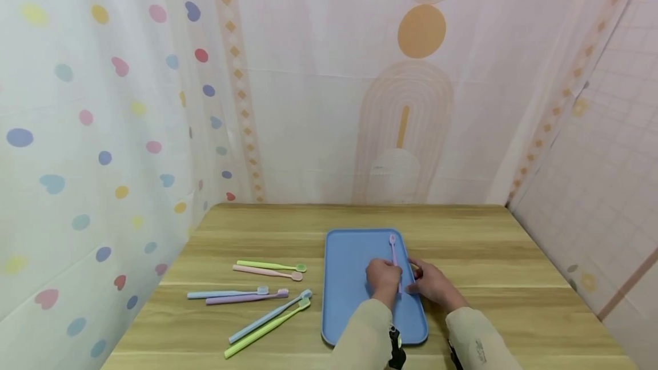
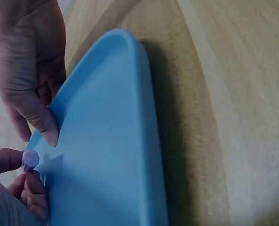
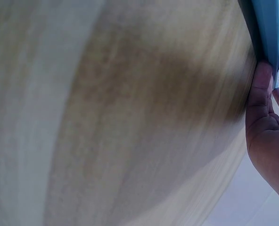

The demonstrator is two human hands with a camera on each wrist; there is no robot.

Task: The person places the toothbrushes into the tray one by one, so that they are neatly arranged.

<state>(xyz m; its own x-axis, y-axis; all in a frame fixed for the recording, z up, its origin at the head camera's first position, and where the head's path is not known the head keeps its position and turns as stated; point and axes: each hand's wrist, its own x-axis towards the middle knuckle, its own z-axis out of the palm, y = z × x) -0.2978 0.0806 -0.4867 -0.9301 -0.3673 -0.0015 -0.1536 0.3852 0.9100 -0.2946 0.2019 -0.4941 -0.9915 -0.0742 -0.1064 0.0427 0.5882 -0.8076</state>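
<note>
A blue tray lies on the table. My left hand pinches a purple toothbrush by its handle over the tray's right side, with the brush head toward the far edge. In the left wrist view, the handle's end shows between thumb and fingers. My right hand grips the tray's right rim, its thumb inside and other fingers outside. The right wrist view catches that hand at the tray's edge. Whether the toothbrush touches the tray is unclear.
Left of the tray lie toothbrushes in pairs: green and pink at the back, blue and purple in the middle, blue and green slanting at the front. Patterned curtains stand behind the wooden table.
</note>
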